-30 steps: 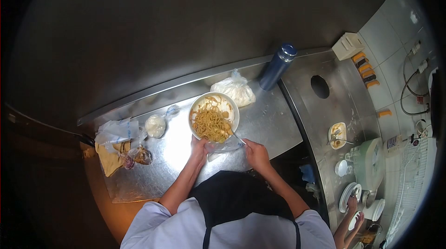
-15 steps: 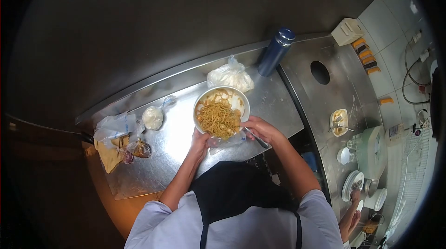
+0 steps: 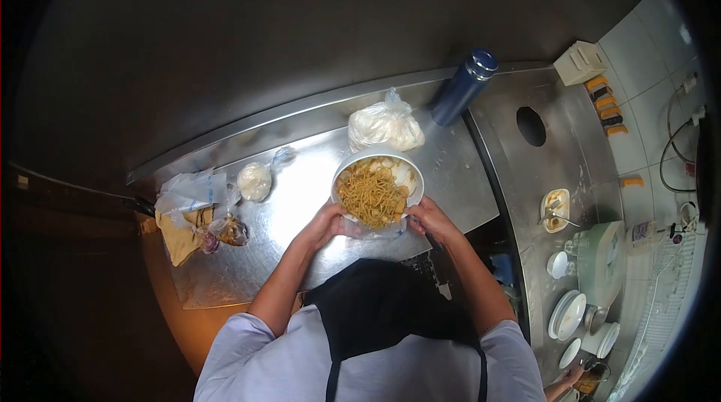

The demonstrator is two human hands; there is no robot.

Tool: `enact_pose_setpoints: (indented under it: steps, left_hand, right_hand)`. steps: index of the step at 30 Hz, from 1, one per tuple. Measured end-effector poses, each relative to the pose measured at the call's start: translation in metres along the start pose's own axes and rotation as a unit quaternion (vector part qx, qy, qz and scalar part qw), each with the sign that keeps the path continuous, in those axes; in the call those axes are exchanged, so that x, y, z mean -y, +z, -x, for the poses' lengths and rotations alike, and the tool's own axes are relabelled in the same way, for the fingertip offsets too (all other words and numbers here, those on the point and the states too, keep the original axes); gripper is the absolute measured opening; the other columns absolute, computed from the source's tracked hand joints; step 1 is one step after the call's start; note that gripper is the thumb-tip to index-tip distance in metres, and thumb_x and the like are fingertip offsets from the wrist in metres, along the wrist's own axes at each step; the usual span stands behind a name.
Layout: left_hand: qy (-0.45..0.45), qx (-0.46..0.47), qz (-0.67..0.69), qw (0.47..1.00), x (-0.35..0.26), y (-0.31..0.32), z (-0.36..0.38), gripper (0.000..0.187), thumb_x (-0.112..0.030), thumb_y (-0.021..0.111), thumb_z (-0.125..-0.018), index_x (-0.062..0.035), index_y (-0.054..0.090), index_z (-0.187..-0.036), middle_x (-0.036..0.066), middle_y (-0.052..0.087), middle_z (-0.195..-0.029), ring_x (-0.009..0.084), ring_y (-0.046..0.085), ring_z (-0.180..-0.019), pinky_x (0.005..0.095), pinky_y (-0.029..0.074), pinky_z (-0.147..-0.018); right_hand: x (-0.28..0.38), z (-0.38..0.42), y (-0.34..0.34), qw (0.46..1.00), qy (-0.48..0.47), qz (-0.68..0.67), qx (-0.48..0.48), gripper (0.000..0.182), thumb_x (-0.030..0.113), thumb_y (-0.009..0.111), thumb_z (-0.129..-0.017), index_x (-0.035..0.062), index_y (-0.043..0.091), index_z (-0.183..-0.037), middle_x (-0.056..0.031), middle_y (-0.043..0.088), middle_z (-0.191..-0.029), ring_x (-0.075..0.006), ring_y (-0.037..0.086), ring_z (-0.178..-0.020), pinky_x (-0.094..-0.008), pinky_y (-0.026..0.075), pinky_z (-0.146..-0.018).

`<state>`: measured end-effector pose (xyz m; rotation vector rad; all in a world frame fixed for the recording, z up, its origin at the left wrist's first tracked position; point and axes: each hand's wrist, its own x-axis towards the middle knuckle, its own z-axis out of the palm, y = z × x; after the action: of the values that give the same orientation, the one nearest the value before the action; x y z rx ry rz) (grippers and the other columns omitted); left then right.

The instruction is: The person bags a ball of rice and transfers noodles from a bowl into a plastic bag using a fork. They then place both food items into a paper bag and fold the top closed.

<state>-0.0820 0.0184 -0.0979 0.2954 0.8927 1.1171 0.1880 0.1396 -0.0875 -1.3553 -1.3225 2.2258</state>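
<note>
Both my hands grip a white bowl [image 3: 406, 174] of noodles [image 3: 373, 193], which also has pale sauce or residue on its inner wall. My left hand [image 3: 327, 223] is closed on the lower left of the rim. On the lower right, my right hand [image 3: 433, 220] is closed on the rim, its fingers partly hidden beneath. A clear plastic bag [image 3: 387, 234] shows under the near side of the bowl. Just beyond the bowl sits a knotted plastic bag [image 3: 384, 126] with white contents.
A blue thermos [image 3: 463, 90] stands at the back of the steel table [image 3: 300, 177]. Leftward lie a small white bag [image 3: 254, 182] and other plastic bags [image 3: 191, 199]. On the right counter are a dish with cutlery [image 3: 556, 210], plates [image 3: 568, 316] and another person's hand [image 3: 574, 374].
The bowl appears slightly farther right and lower, along with the whole scene. A metal handle seen by my right hand is now mostly hidden. The other person's hand has left the plates.
</note>
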Motion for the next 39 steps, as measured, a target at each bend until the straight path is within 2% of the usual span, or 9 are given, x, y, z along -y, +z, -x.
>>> enact_pose_setpoints:
  steps: [5, 8, 14, 20, 23, 29, 32, 35, 39]
  left_hand:
    - [-0.038, -0.062, -0.061, 0.995, 0.006, -0.004, -0.004, 0.053, -0.017, 0.043, -0.097, 0.0077, 0.040, -0.143, 0.024, 0.067, -0.120, 0.0299, 0.075, -0.086, 0.0407, 0.065, -0.071]
    - [-0.012, -0.123, -0.107, 0.986, 0.020, -0.007, -0.009, 0.049, -0.014, 0.044, -0.096, 0.0073, 0.044, -0.140, 0.022, 0.069, -0.112, 0.0280, 0.074, -0.077, 0.0382, 0.065, -0.065]
    - [0.036, -0.191, -0.120, 0.974, 0.040, -0.018, -0.014, 0.046, -0.010, 0.045, -0.093, 0.0057, 0.048, -0.136, 0.020, 0.070, -0.097, 0.0242, 0.069, -0.061, 0.0361, 0.063, -0.055]
    - [0.061, -0.229, -0.076, 0.969, 0.040, -0.007, -0.010, 0.045, -0.008, 0.043, -0.092, 0.0040, 0.048, -0.135, 0.020, 0.070, -0.098, 0.0250, 0.069, -0.060, 0.0369, 0.062, -0.053]
    - [0.085, -0.236, -0.063, 0.966, 0.047, -0.013, -0.017, 0.048, -0.008, 0.043, -0.092, 0.0028, 0.045, -0.138, 0.021, 0.069, -0.103, 0.0263, 0.070, -0.062, 0.0368, 0.062, -0.053]
    - [0.084, -0.203, -0.054, 0.974, 0.059, -0.021, -0.019, 0.056, -0.009, 0.038, -0.098, -0.0041, 0.030, -0.153, 0.023, 0.063, -0.121, 0.0272, 0.072, -0.070, 0.0366, 0.064, -0.056]
    - [0.102, -0.211, -0.036, 0.971, 0.062, -0.021, -0.023, 0.055, -0.011, 0.039, -0.100, -0.0045, 0.030, -0.153, 0.020, 0.064, -0.117, 0.0233, 0.070, -0.067, 0.0345, 0.064, -0.058]
    - [0.101, -0.218, -0.048, 0.970, 0.075, -0.046, -0.036, 0.053, -0.013, 0.040, -0.102, -0.0043, 0.030, -0.153, 0.019, 0.064, -0.114, 0.0205, 0.068, -0.066, 0.0313, 0.062, -0.058]
    - [0.110, -0.215, -0.088, 0.966, 0.055, -0.036, -0.027, 0.051, -0.010, 0.037, -0.103, -0.0054, 0.030, -0.154, 0.019, 0.064, -0.114, 0.0197, 0.068, -0.069, 0.0290, 0.060, -0.057]
  right_hand:
    - [-0.005, 0.002, -0.003, 0.997, -0.018, 0.070, 0.002, 0.051, 0.007, 0.059, -0.093, 0.0031, 0.047, -0.142, -0.0019, 0.058, -0.076, -0.0083, 0.046, -0.048, -0.0262, 0.037, -0.042]
    - [-0.010, -0.003, -0.007, 0.995, -0.030, 0.096, 0.004, 0.052, 0.006, 0.060, -0.093, 0.0035, 0.048, -0.143, -0.0011, 0.056, -0.071, -0.0086, 0.047, -0.049, -0.0271, 0.039, -0.043]
    - [0.001, -0.002, 0.003, 0.973, -0.069, 0.216, -0.034, 0.034, 0.009, 0.062, -0.097, 0.0003, 0.055, -0.130, -0.0030, 0.061, -0.081, -0.0083, 0.053, -0.052, -0.0249, 0.044, -0.046]
    - [-0.001, 0.002, 0.003, 0.983, -0.033, 0.181, -0.024, 0.033, 0.011, 0.065, -0.097, -0.0041, 0.058, -0.125, -0.0040, 0.065, -0.081, -0.0103, 0.062, -0.060, -0.0253, 0.051, -0.053]
    - [-0.003, 0.003, 0.002, 0.993, 0.055, 0.100, -0.023, 0.030, 0.009, 0.066, -0.095, -0.0072, 0.061, -0.119, -0.0036, 0.065, -0.080, -0.0096, 0.060, -0.059, -0.0245, 0.049, -0.052]
    - [-0.012, -0.016, 0.009, 0.999, 0.041, 0.022, -0.027, 0.020, 0.006, 0.068, -0.090, -0.0044, 0.068, -0.108, -0.0022, 0.063, -0.074, -0.0076, 0.054, -0.055, -0.0238, 0.043, -0.051]
    - [-0.031, -0.029, 0.009, 0.989, -0.034, 0.130, -0.068, 0.017, 0.002, 0.066, -0.088, -0.0045, 0.068, -0.104, -0.0032, 0.065, -0.076, -0.0126, 0.060, -0.061, -0.0300, 0.049, -0.057]
    - [-0.071, -0.051, 0.002, 0.922, -0.190, 0.295, -0.161, 0.016, 0.000, 0.063, -0.085, -0.0043, 0.067, -0.100, -0.0125, 0.071, -0.081, -0.0260, 0.069, -0.072, -0.0400, 0.054, -0.068]
    - [-0.023, -0.018, 0.030, 0.869, -0.104, 0.441, -0.200, 0.018, 0.003, 0.062, -0.084, -0.0040, 0.066, -0.100, -0.0237, 0.072, -0.092, -0.0387, 0.071, -0.088, -0.0463, 0.054, -0.079]
